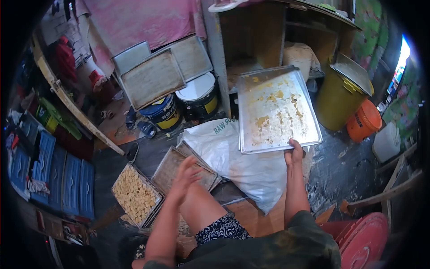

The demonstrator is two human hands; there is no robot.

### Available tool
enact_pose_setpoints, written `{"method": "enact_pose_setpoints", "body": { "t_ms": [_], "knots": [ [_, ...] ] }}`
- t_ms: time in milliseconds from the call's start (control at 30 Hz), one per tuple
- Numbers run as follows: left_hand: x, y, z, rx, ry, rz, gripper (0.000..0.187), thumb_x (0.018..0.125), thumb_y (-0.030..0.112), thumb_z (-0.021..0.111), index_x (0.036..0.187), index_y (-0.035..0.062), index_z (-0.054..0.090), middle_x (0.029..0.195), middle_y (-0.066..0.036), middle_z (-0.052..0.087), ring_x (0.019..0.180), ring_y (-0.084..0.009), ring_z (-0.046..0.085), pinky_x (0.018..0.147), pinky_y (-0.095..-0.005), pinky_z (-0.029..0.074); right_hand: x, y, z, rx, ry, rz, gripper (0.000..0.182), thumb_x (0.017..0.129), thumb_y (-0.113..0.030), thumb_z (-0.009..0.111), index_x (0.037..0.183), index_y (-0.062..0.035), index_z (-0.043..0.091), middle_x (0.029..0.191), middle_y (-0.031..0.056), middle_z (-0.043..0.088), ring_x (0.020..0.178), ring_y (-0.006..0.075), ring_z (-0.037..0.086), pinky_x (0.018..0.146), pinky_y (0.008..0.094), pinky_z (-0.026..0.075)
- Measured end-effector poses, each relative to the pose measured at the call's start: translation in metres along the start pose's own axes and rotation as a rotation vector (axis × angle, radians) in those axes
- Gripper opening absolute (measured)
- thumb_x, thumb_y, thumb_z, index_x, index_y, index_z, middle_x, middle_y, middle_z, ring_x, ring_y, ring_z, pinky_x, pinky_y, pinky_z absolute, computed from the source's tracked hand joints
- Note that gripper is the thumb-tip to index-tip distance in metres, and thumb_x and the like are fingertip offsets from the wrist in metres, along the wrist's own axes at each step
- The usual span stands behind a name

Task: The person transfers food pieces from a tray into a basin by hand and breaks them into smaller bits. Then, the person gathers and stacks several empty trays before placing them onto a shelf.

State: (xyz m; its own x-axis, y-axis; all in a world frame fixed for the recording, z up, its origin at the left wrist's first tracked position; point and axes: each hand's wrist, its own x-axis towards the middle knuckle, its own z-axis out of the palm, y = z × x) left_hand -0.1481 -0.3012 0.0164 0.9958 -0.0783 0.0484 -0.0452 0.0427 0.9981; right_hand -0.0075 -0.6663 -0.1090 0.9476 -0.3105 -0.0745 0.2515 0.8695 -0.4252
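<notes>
My right hand (294, 154) grips the near edge of a metal baking tray (273, 107), thumb on top. Yellowish crumbs and stuck residue cover parts of the tray's surface; a second rim shows along its edge, so another tray may lie under it. In the air above my knee, my left hand (187, 177) is empty with its fingers apart. Behind that hand lie stacked empty trays (168, 168) on the floor. To their left sits a tray full of pale, broken baked pieces (134, 193). A white sack (251, 175) printed "RAW SU..." lies below the held tray.
More trays (152, 78) lean on two lidded buckets (197, 96). At right stand an olive bin (338, 98), an orange bucket (363, 121) and a white jug (386, 142). Blue drawers (71, 179) line the left; a red plastic seat (363, 242) is beside me.
</notes>
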Motion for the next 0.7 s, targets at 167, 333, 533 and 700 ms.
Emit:
{"method": "enact_pose_setpoints", "body": {
  "t_ms": [167,333,533,700],
  "knots": [
    [-0.160,0.010,-0.137,0.024,0.657,-0.063,0.060,0.086,0.053,0.039,0.128,0.0111,0.035,0.129,-0.012,0.036,0.102,-0.0265,0.048,0.081,-0.0369,0.042,0.062,0.024,0.016,-0.080,-0.013,0.016,0.010,0.069,0.003,0.059,0.073,-0.0048,0.053,0.070,0.0045,0.054,0.068,0.0149,0.053,0.070,0.0270,0.042],
    [-0.284,0.010,-0.169,-0.100,1.000,-0.041,0.059,0.086,0.055,0.036,0.128,0.0130,0.036,0.124,-0.010,0.041,0.095,-0.0233,0.049,0.078,-0.0340,0.043,0.106,0.048,0.002,-0.177,-0.089,0.109,0.009,0.069,-0.001,0.059,0.072,-0.0065,0.053,0.068,0.0032,0.054,0.066,0.0144,0.052,0.063,0.0291,0.044],
    [-0.319,0.009,-0.169,-0.263,1.196,0.015,0.054,0.084,0.056,0.039,0.118,0.0133,0.043,0.106,-0.005,0.049,0.087,-0.0162,0.052,0.069,-0.0288,0.047,0.197,0.044,0.004,-0.055,0.043,0.166,0.026,0.074,-0.010,0.057,0.097,-0.0004,0.048,0.097,0.0131,0.054,0.086,0.0264,0.054,0.080,0.0383,0.046],
    [-0.313,0.018,-0.157,-0.274,1.266,0.114,0.052,0.084,0.054,0.041,0.115,0.0121,0.045,0.098,-0.004,0.054,0.080,-0.0141,0.055,0.067,-0.0277,0.048,0.224,0.105,0.040,-0.272,0.699,-0.212,0.050,0.076,-0.017,0.058,0.115,0.0061,0.036,0.115,0.0224,0.046,0.098,0.0326,0.052,0.084,0.0415,0.045]
  ]
}}
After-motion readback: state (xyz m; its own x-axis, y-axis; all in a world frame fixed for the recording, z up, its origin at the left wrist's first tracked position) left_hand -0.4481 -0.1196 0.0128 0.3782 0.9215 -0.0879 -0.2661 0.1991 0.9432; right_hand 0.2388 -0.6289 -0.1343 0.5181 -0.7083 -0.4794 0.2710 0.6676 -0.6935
